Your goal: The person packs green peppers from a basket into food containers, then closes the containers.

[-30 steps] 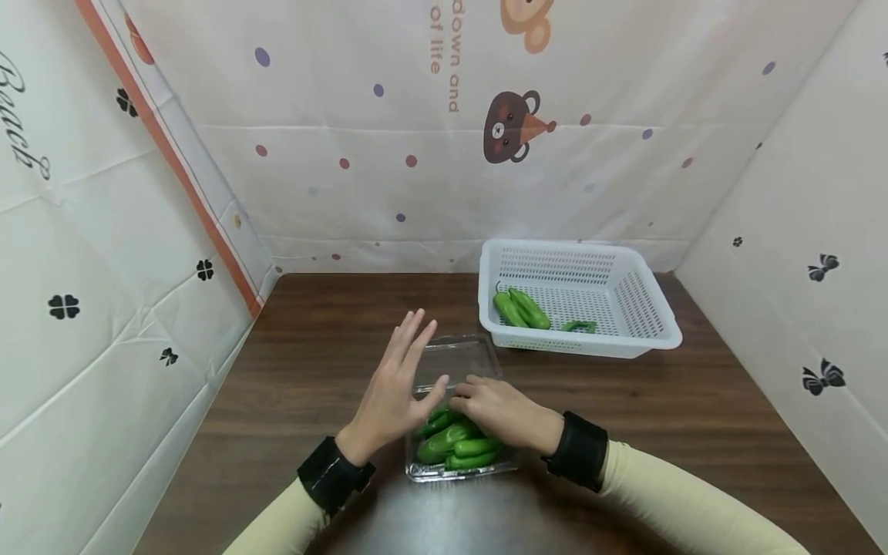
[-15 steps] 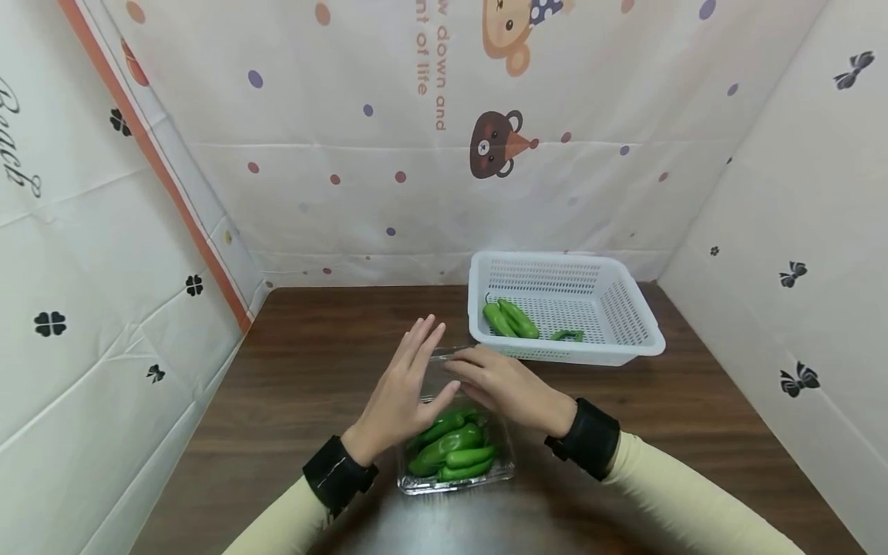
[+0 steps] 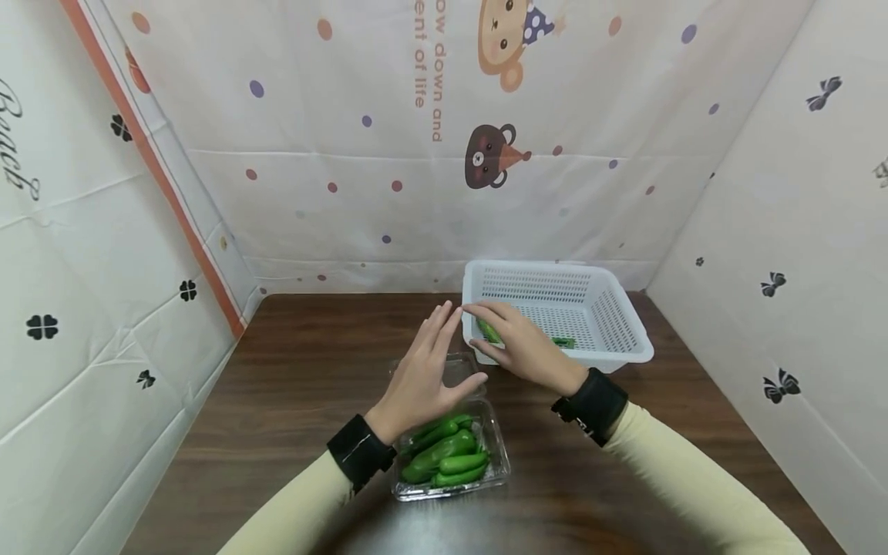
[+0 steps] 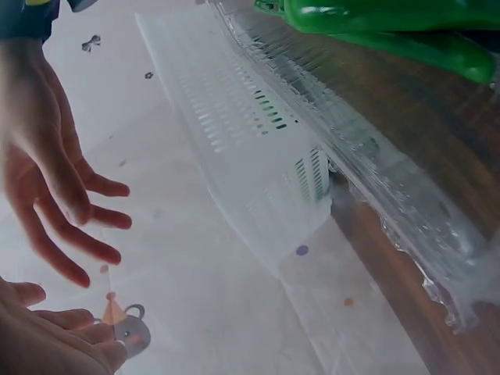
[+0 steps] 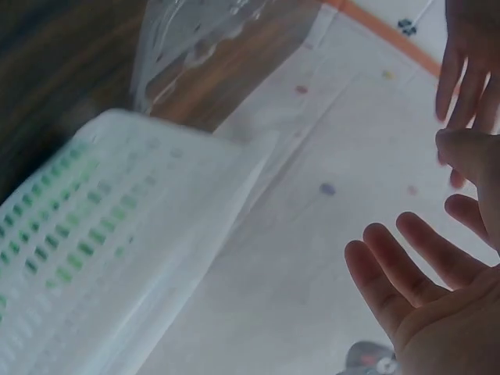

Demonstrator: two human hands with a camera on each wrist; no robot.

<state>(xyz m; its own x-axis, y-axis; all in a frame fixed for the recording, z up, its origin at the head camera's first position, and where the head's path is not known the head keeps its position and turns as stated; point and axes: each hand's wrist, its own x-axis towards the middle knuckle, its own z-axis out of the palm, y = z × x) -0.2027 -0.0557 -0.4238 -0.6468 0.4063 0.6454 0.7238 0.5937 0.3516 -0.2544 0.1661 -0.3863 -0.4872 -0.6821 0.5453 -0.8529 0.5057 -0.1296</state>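
the left hand (image 3: 423,381) hovers spread over the clear tray (image 3: 449,451) of green peppers (image 3: 444,456) near the worktop (image 3: 291,401) front edge. the right hand (image 3: 523,348), fingers straight and holding nothing, reaches over the near-left corner of the white basket (image 3: 610,324) toward the back edge. best lift one pepper cleanly, steadying the tray. the wrist views show both palms bare; the head view alone shows the tray's fill.
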